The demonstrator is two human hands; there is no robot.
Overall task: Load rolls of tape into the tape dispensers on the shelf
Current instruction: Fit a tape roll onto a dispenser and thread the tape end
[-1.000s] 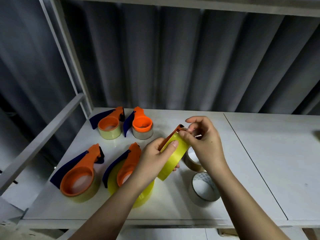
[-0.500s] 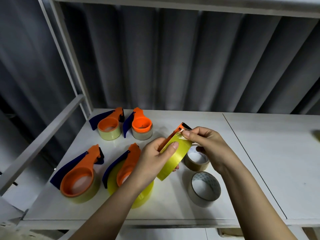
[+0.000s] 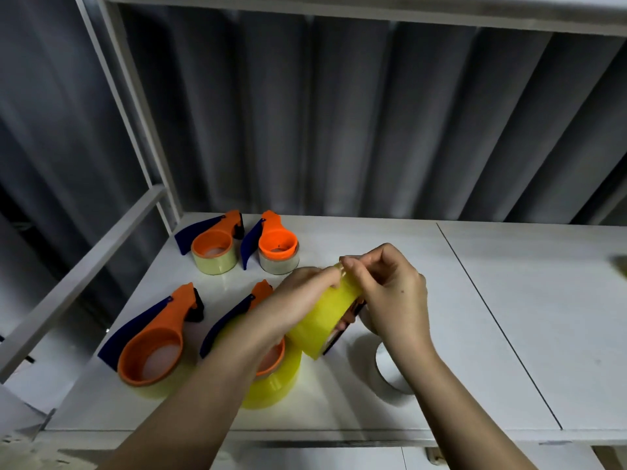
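Observation:
My left hand [image 3: 298, 300] grips a yellow tape roll [image 3: 322, 320] seated in an orange dispenser, held above the white shelf [image 3: 509, 317]. My right hand [image 3: 386, 290] pinches the tape's loose end at the top of that roll. Two loaded orange-and-blue dispensers lie in the front row: one at the left [image 3: 152, 340] and one [image 3: 268, 371] partly under my left forearm. At the back stand two more, one on a pale yellow roll [image 3: 212, 245] and one on a clear roll [image 3: 276, 247]. A loose clear roll [image 3: 390, 374] lies under my right wrist.
White shelf posts and a slanted rail [image 3: 78, 276] rise at the left. A grey curtain hangs behind the shelf. A seam [image 3: 492, 320] divides the shelf board, and an upper shelf [image 3: 373, 8] runs overhead.
The held roll and dispenser have turned, so the roll's broad yellow face now points up. My right hand moved from the dispenser's tip to the top of the roll, covering the brown roll behind.

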